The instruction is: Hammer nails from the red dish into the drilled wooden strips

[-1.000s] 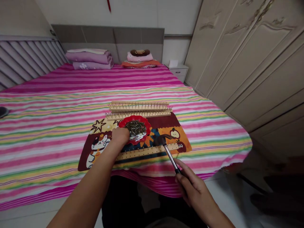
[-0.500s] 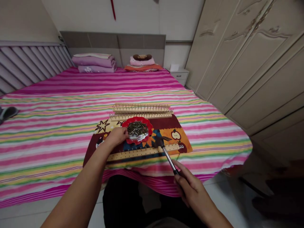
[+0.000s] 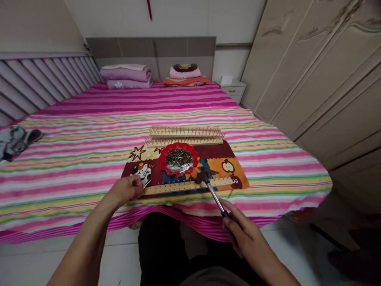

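My left hand (image 3: 128,188) is closed in a pinch on a nail (image 3: 147,183), just above the left end of the near wooden strip (image 3: 178,187). That strip has holes and a row of nails standing along its far side. My right hand (image 3: 242,228) grips the dark handle of a claw hammer (image 3: 214,195); its shaft is shiny metal and its dark head lies over the strip's right part. Behind the strip, a red scalloped bowl (image 3: 162,163) holds many loose nails (image 3: 179,159). Farther back lie wooden strips (image 3: 184,141) full of upright nails.
A patterned mat (image 3: 238,159) lies under the bowl and near strip, on a bed with a striped sheet (image 3: 276,171). Grey cloth (image 3: 18,141) lies at the left. Folded bedding (image 3: 126,75) sits by the headboard (image 3: 133,47). A wardrobe (image 3: 321,79) stands at the right.
My left hand has moved from the bowl of nails, toward me and left, to the near strip's left end with a nail in it. My right hand keeps the hammer in nearly the same place.
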A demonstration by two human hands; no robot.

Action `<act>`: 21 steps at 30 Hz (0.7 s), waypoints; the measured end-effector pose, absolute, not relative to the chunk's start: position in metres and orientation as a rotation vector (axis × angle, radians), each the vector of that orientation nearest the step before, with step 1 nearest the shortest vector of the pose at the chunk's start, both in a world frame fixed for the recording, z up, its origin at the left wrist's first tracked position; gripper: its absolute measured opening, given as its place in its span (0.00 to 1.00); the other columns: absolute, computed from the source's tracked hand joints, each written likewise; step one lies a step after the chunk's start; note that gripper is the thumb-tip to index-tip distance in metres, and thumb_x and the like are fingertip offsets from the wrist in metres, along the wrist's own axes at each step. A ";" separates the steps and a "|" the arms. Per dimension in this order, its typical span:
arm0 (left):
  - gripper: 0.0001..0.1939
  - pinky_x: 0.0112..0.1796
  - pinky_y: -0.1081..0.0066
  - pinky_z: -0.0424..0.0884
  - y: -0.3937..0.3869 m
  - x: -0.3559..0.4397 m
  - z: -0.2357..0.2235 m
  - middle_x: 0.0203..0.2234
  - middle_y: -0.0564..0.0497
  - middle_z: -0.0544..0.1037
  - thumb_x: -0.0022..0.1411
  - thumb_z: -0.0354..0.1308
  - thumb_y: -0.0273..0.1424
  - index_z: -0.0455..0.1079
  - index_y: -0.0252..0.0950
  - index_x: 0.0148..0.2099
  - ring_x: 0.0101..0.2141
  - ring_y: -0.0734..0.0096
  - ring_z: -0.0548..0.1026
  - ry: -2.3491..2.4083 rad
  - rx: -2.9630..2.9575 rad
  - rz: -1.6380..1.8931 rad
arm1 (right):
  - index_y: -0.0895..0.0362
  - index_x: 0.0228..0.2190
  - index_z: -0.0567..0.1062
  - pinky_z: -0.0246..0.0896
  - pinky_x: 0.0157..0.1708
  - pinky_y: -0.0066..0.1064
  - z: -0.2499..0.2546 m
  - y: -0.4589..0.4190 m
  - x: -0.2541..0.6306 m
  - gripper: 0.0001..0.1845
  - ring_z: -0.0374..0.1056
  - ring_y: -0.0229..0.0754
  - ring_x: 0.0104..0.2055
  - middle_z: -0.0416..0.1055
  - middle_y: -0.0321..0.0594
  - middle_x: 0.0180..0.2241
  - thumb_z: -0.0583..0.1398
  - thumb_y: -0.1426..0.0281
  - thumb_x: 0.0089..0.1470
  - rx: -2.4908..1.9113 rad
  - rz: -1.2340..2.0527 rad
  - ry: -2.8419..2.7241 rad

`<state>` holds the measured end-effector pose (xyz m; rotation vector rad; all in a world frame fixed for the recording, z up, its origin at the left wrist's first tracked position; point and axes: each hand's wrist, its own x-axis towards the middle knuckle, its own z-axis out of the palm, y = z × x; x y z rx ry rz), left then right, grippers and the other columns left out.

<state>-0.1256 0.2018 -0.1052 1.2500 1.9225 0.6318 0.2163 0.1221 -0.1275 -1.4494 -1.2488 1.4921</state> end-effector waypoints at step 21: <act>0.11 0.29 0.73 0.64 0.203 -0.129 -0.118 0.21 0.54 0.77 0.40 0.56 0.39 0.75 0.38 0.25 0.28 0.67 0.73 2.107 1.370 0.313 | 0.61 0.60 0.59 0.37 0.13 0.22 -0.128 0.123 0.215 0.32 0.45 0.31 0.15 0.51 0.24 0.15 0.54 0.61 0.57 -1.486 1.570 -1.283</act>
